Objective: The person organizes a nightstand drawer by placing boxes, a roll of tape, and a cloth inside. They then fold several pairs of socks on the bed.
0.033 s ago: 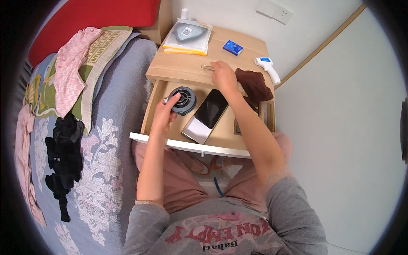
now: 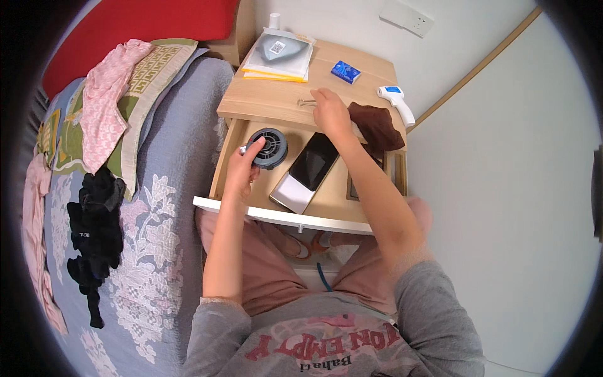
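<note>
My left hand is closed round the edge of a round dark grey disc-shaped thing with a spoked grille, held over the left side of an open drawer. The thumb lies across its top. Over the top of the wooden nightstand, my right hand pinches a small, thin metal thing, too small to name surely. Under my right wrist, a black phone lies in the drawer over a white and gold flat box.
A brown cloth lies right of my right hand. Behind are a white thermometer gun, a small blue box and a clear-and-white packet. A bed with black clothing stands at left, a white panel at right.
</note>
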A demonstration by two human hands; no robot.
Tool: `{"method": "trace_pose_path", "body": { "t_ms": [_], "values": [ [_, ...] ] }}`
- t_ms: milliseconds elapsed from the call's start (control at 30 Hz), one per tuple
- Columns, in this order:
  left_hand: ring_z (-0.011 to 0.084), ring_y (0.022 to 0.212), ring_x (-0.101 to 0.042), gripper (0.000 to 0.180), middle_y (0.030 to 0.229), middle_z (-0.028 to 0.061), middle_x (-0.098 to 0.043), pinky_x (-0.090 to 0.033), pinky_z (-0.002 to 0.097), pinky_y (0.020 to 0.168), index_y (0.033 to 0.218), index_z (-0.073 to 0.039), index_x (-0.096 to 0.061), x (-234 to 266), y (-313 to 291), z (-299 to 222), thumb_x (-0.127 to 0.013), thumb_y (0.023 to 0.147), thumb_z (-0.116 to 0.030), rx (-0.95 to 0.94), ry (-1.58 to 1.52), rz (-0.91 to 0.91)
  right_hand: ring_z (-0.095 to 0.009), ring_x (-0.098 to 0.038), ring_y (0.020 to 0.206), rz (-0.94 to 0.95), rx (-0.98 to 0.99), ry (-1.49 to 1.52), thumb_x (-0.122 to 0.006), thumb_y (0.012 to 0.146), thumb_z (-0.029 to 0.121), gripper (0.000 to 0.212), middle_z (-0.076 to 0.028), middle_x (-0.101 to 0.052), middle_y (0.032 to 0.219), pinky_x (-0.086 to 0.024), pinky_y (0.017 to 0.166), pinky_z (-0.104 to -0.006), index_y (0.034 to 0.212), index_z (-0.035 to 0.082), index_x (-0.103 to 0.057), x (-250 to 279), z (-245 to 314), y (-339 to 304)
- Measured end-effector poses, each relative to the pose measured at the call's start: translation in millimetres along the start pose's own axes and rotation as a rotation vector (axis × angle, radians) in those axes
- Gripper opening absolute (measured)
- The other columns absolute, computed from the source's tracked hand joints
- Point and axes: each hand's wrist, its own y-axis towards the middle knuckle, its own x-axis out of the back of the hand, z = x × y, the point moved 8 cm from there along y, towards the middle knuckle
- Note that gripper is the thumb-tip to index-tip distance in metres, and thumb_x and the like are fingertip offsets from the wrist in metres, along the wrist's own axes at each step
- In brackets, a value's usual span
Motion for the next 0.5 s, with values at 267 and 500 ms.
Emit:
{"method": "trace_pose_path", "body": {
  "t_ms": [267,500],
  "values": [
    [0.0023,0.038,-0.026,0.028,0.056,-0.0082,-0.045,-0.014,0.0215,0.037,0.076,-0.015,-0.053,28.8,-0.3,-0.1,-0.071,0.080,-0.036,-0.059,-0.130,-0.205,-0.033,-0.062,0.091,0.907,-0.233,-0.131,-0.063,0.076,0.030,0.041,-0.022,-0.063,0.099,-0.051,0.080,-0.0406,0.098,-0.005,-0.061,-5.5,86.4,-94.2],
    [0.0024,0.038,-0.027,0.028,0.055,-0.0083,-0.044,-0.016,0.0221,0.037,0.074,-0.015,-0.053,29.4,0.2,1.2,-0.072,0.079,-0.035,-0.046,-0.069,-0.189,-0.042,-0.046,0.120,0.800,-0.132,-0.297,-0.062,0.079,0.027,0.069,-0.032,-0.044,0.131,-0.043,0.097,-0.0401,0.132,-0.010,-0.038,-43.8,73.6,-140.7]
  ]
}}
